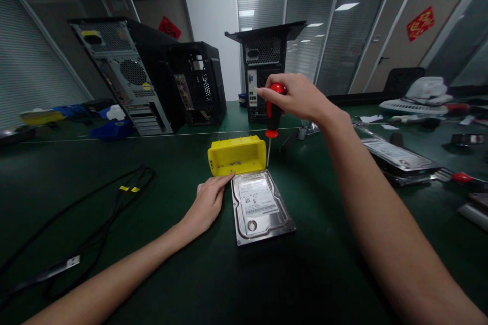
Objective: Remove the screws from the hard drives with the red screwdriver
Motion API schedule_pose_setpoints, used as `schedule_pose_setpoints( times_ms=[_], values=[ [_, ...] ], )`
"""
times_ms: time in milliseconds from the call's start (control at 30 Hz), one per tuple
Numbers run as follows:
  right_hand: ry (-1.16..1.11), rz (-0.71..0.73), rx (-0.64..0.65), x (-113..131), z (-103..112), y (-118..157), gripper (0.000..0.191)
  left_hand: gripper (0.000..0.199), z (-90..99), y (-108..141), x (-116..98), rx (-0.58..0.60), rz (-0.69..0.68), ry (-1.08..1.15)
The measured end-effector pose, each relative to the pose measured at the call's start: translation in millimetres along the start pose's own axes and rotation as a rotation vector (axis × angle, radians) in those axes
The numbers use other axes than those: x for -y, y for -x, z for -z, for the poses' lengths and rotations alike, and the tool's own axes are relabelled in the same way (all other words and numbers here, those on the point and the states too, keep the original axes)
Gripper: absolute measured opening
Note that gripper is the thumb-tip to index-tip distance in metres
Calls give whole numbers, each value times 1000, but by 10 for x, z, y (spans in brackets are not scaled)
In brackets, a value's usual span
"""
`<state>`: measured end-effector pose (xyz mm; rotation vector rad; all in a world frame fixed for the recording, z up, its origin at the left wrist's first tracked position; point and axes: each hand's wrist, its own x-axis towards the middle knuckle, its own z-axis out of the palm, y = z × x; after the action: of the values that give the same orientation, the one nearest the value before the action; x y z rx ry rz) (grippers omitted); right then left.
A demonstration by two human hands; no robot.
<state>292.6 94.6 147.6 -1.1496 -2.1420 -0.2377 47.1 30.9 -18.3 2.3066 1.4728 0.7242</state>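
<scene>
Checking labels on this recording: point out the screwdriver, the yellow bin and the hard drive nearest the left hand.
Screwdriver (273,123), head view, on the handle.
Yellow bin (238,153), head view, on the inner wall.
Hard drive (261,204), head view, on the label.

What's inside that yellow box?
A few tiny bits lie in the yellow box, too small to name. The left hand and the hard drive partly cover its near edge, so whatever is right behind them can't be seen.
</scene>
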Motion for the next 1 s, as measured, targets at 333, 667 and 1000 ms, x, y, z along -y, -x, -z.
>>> schedule_pose_setpoints(
  times_ms=[333, 667, 1000],
  values=[
    [-165, 53, 82, 41, 11, 2, 32, 46, -13, -5, 5, 10, -5, -23],
    [-89, 43, 74, 20, 13, 3, 39, 41, -26, -18, 33, -5, 43, 18],
    [34, 14, 58, 68, 63, 23, 44, 40, -18, -46, 44, -4, 82, 106]
  ],
)
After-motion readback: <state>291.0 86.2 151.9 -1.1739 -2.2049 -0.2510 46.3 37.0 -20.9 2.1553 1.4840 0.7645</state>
